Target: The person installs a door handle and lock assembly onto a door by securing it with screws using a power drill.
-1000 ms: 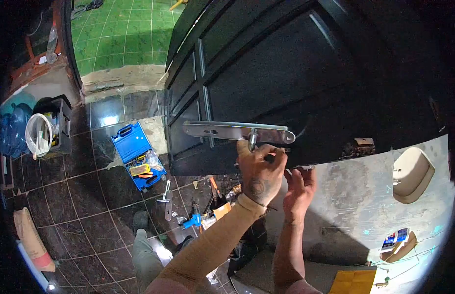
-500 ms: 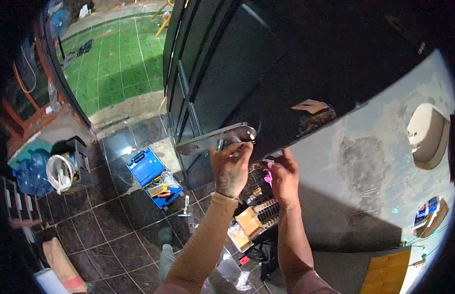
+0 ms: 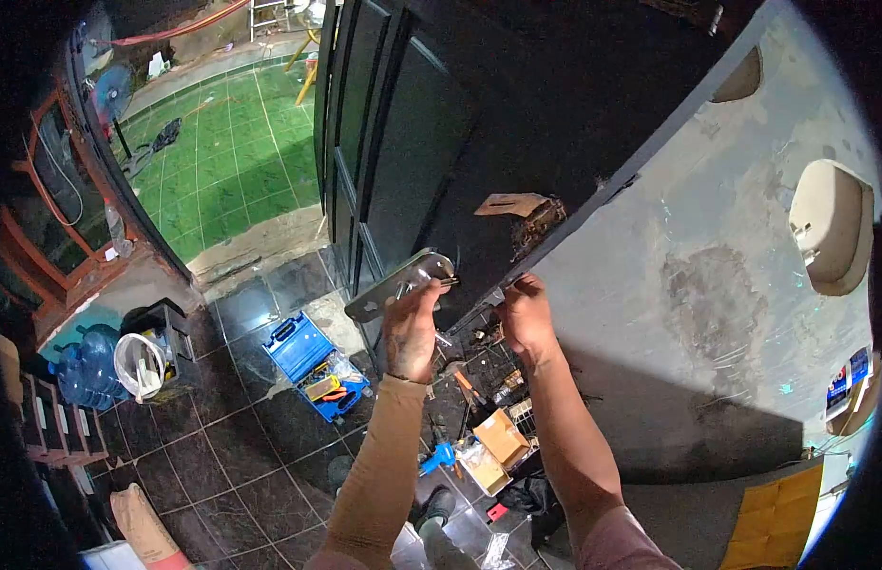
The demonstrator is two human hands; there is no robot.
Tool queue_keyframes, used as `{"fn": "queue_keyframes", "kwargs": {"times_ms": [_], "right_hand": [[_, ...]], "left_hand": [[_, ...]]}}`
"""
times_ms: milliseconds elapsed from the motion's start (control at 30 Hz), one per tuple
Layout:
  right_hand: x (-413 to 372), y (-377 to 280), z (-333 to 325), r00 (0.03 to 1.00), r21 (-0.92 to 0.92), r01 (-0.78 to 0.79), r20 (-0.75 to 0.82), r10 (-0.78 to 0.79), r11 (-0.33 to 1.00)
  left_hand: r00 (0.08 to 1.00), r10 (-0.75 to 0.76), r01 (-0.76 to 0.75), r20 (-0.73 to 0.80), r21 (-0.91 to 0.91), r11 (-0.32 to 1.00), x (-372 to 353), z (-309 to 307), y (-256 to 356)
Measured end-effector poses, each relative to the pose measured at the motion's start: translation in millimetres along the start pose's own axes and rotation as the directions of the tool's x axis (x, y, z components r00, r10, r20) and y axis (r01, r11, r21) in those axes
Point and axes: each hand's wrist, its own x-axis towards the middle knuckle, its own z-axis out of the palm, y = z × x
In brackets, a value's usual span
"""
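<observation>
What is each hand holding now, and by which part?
Left hand grips the metal handle plate at its end by the door edge. Right hand rests at the door edge; any hold cannot be told.

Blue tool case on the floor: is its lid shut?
No, the blue tool case lies open, its lid folded back and tools showing inside.
</observation>
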Motion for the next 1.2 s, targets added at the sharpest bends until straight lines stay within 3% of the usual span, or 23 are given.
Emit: {"fn": "queue_keyframes", "kwargs": {"times_ms": [67,167,267,300,333,433,567,667,833,967,1067,1100,1200], "right_hand": [[3,1,0,1.0,-0.008,0.006,0.017,-0.006,1.0],[1,-3,2,1.0,-0.031,-0.009,0.002,0.009,0.999],[-5,-19,8,1.0,-0.069,-0.031,-0.002,0.031,0.997],[0,-13,6,1.0,-0.057,0.0,0.022,0.002,0.998],[3,-9,4,0.999,-0.042,0.03,0.046,-0.028,0.999],[-4,-22,6,0.996,-0.138,-0.086,-0.022,0.084,0.987],[-1,-15,11,0.999,-0.044,-0.021,-0.03,0.02,0.999],[-3,-13,13,0.999,-0.04,0.013,-0.039,-0.015,0.999],[-1,-14,11,1.0,-0.074,0.015,0.006,-0.015,0.997],[2,-5,5,0.999,-0.001,0.026,0.035,-0.026,1.0],[-1,-7,7,0.999,0.04,0.026,0.041,-0.027,0.999],[-1,-8,6,0.999,0.024,0.027,0.044,-0.028,0.999],[-2,-8,6,0.999,0.041,0.027,0.041,-0.028,0.999]], "left_hand": [[0.999,-0.023,0.027,0.046,-0.089,0.996,-1,-3,2],[0.996,-0.078,0.073,-0.033,-0.153,0.986,-2,-2,8],[0.998,0.043,-0.048,-0.044,-0.109,0.993,-4,-12,4],[0.994,0.094,-0.093,-0.054,0.018,0.995,-3,-18,7],[0.996,0.092,-0.093,-0.02,-0.029,0.995,-3,-25,9],[0.994,0.062,-0.068,-0.085,-0.069,0.995,-11,-33,19],[0.952,-0.307,0.306,0.005,-0.094,0.947,-15,-42,50],[0.833,-0.526,0.553,0.172,-0.307,0.775,-8,-55,61],[0.828,-0.51,0.551,0.232,-0.171,0.817,-3,-53,68],[0.802,-0.54,0.59,0.255,-0.196,0.783,-3,-59,64],[0.779,-0.608,0.621,0.15,-0.051,0.782,-10,-52,68],[0.807,-0.569,0.556,0.157,0.125,0.822,-10,-52,64],[0.794,-0.549,0.545,0.262,0.095,0.833,-14,-58,55]]}}
